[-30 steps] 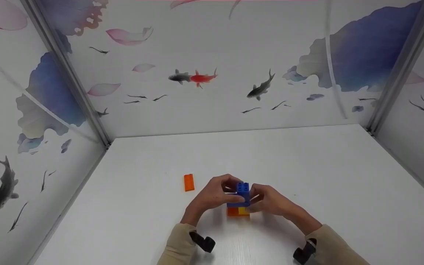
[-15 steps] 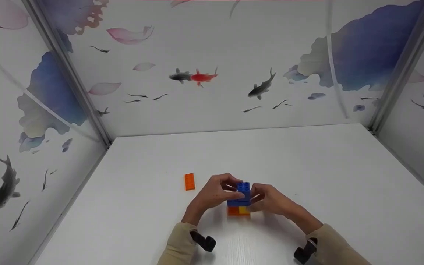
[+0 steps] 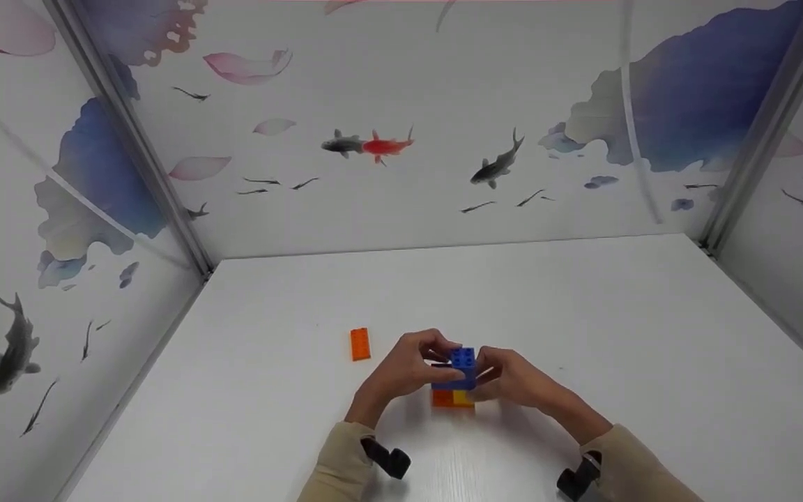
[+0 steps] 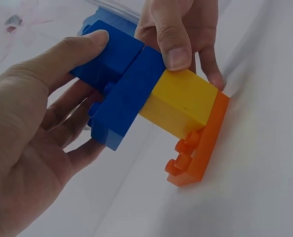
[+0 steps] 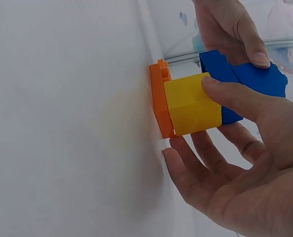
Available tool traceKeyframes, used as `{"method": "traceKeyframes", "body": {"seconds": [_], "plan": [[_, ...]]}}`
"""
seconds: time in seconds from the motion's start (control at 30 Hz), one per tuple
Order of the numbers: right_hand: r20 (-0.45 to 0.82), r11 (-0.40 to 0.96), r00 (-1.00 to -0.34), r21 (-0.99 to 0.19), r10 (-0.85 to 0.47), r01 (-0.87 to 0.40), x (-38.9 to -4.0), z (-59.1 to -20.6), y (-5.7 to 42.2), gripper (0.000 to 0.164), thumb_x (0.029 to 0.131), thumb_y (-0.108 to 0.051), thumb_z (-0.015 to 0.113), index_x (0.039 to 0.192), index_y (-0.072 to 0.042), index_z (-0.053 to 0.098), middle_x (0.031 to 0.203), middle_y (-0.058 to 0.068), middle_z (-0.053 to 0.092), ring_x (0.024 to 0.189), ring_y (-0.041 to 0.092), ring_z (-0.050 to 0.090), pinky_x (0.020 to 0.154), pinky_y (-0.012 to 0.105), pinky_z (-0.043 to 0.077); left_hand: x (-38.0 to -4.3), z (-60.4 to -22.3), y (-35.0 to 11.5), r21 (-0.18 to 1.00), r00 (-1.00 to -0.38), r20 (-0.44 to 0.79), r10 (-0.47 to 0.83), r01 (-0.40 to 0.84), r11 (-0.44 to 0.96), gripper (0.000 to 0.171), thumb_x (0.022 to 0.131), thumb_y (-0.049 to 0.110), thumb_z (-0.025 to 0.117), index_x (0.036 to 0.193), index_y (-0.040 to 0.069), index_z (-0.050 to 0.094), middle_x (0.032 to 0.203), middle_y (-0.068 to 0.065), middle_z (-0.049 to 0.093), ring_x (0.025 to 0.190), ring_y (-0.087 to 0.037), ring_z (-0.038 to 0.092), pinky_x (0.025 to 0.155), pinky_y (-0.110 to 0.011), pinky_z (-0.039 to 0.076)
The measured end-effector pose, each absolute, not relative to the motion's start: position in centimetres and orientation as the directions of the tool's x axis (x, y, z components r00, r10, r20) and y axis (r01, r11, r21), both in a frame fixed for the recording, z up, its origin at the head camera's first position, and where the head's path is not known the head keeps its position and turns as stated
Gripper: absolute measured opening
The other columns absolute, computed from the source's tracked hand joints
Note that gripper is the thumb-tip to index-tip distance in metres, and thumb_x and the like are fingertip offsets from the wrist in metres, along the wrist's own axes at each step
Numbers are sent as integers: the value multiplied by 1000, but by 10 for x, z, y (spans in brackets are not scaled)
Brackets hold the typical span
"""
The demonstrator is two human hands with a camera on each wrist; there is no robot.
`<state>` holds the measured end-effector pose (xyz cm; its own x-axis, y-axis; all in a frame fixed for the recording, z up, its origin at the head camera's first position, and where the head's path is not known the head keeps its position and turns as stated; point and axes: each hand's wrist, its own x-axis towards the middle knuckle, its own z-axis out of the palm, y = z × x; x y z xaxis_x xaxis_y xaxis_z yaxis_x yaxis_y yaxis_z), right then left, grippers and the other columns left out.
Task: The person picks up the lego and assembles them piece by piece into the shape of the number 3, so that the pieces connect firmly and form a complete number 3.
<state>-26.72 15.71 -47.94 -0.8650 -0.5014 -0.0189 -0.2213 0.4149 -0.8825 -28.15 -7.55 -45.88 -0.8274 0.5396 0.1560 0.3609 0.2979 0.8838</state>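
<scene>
A small stack of toy building bricks stands on the table in front of me. At its bottom lies a flat orange brick (image 4: pixel 210 143), with bare studs at one end. A yellow brick (image 5: pixel 192 104) sits on the other end of it. Across the yellow one lies a longer blue brick (image 4: pixel 129 96), which overhangs the orange studs. A smaller blue brick (image 4: pixel 115 53) tops the stack. My left hand (image 3: pixel 410 367) pinches this top blue brick, thumb on its near face. My right hand (image 3: pixel 513 380) grips the yellow brick, its thumb reaching the seam with the longer blue brick.
Another flat orange brick (image 3: pixel 360 344) lies on the white table (image 3: pixel 269 314), left of and beyond my left hand. White walls (image 3: pixel 401 216) printed with fish and petals enclose the table at the back and both sides.
The top blue brick has shifted very slightly in my left hand's pinch. Both hands otherwise keep their places on the stack, and the separate orange brick stays where it was.
</scene>
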Motion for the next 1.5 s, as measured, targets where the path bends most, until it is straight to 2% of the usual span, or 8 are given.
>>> {"method": "traceKeyframes", "body": {"seconds": [0.17,0.37,0.63,0.8,1.03,1.3,1.5], "plan": [[-12,386,-854,-895,-520,-222,-266,-479,157,30,86,-20,79,105,-7,61,113,11,68,106,27,68,91,38,59,-282,-462,-77,890,-842,151,517,344,301,29,84,28,82,108,17,70,106,-2,72,94,-12,65,86,-25,57],[-30,389,-862,-900,-506,-196,-265,-478,155,30,85,-22,80,105,-9,61,113,9,69,106,25,67,93,40,58,-282,-462,-78,897,-840,149,521,336,286,31,84,28,82,110,16,70,106,-2,72,93,-12,66,87,-26,57],[-32,397,-867,-897,-497,-194,-265,-477,154,31,85,-21,80,105,-8,61,112,9,69,105,25,67,93,41,58,-283,-462,-79,890,-804,198,561,388,241,28,85,23,81,107,11,68,111,-7,72,96,-11,65,95,-41,56],[-31,409,-868,-890,-496,-201,-265,-478,155,30,85,-22,80,105,-9,61,114,9,69,106,27,68,94,42,58,-283,-463,-78,892,-808,189,558,379,248,27,86,25,81,105,12,67,112,-5,72,95,-11,66,93,-36,57],[-28,419,-874,-885,-486,-204,-266,-477,155,31,84,-22,81,105,-9,62,113,9,69,105,25,68,93,42,58,-285,-464,-77,892,-803,177,569,375,252,28,87,24,79,110,14,67,109,-5,70,95,-12,65,93,-38,57],[-34,402,-869,-895,-494,-193,-266,-480,156,28,85,-21,80,102,-8,61,112,11,69,104,29,70,91,42,59,-284,-463,-78,889,-808,159,567,367,273,28,86,23,80,110,14,68,105,-6,71,90,-11,63,83,-24,57],[-37,416,-875,-889,-483,-193,-267,-480,155,30,84,-22,81,103,-9,61,113,12,69,102,25,69,89,41,59,-283,-460,-79,871,-813,144,564,375,318,30,86,25,80,112,16,67,106,-4,70,92,-10,63,83,-23,56]]}}
